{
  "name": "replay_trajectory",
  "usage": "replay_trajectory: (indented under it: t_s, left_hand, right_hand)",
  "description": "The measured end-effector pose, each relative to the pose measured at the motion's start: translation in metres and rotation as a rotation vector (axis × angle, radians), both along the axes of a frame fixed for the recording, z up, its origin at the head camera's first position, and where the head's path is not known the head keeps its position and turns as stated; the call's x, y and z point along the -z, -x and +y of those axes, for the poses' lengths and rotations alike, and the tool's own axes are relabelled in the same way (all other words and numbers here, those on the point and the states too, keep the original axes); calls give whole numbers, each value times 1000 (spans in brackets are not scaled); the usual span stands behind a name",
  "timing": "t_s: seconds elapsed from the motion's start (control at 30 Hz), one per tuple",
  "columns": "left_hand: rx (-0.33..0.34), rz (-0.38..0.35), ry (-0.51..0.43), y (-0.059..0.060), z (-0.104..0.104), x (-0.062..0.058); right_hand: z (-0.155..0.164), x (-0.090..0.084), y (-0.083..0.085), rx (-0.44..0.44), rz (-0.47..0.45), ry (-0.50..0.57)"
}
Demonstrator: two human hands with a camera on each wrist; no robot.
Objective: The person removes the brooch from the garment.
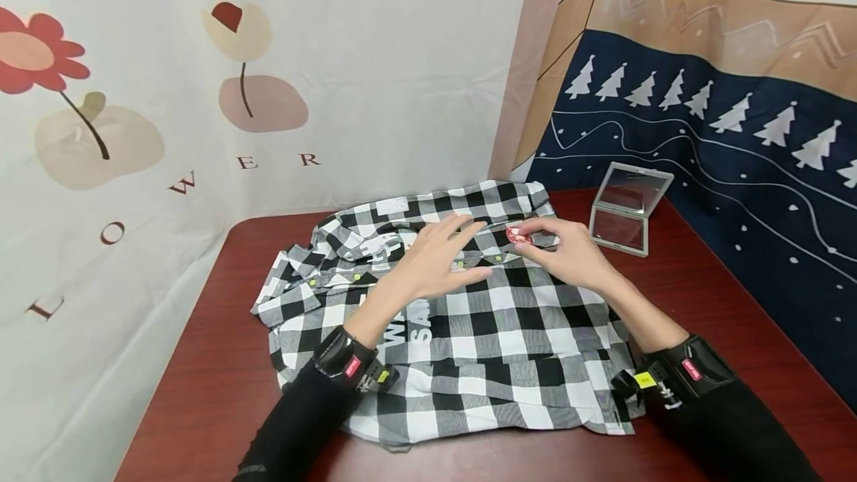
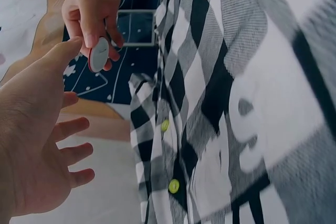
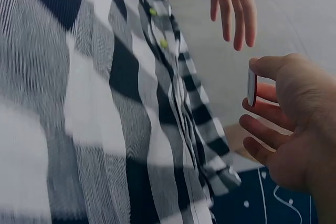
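Observation:
A black-and-white checked shirt [image 1: 509, 326] with yellow-green buttons and white lettering is spread over the table. Above its upper right part, my right hand [image 1: 569, 253] pinches a small round badge [image 1: 517, 235] between thumb and fingers. The badge's front is red and white; in the left wrist view its back [image 2: 100, 55] is pale with a red rim. My left hand [image 1: 438, 259] hovers over the middle of the shirt with fingers spread and nothing held. In the right wrist view that left hand [image 3: 233, 6] is close to the badge but apart from it.
An opened square hinged case [image 1: 631, 188], mirror-like inside, stands on the dark red table [image 1: 201, 363] right of the shirt. A pale printed cloth [image 1: 402, 80] hangs behind, and a navy cloth with white trees [image 1: 669, 125] hangs at the right.

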State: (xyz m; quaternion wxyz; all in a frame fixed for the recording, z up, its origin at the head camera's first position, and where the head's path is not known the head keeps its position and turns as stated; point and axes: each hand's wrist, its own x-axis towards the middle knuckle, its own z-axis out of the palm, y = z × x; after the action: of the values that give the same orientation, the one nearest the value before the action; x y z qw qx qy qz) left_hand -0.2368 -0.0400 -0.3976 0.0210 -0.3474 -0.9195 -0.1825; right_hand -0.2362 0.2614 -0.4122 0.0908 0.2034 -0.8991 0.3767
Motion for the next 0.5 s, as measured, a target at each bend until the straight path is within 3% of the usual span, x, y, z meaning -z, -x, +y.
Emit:
replay_trajectory:
  t_s: [0.3,0.5]
  left_hand:
    - [41,-32,42,1,28,0]
    - [31,-66,53,2,44,-1]
  right_hand:
    - [35,1,1,104,-9,-48]
    - [57,5,5,164,57,-104]
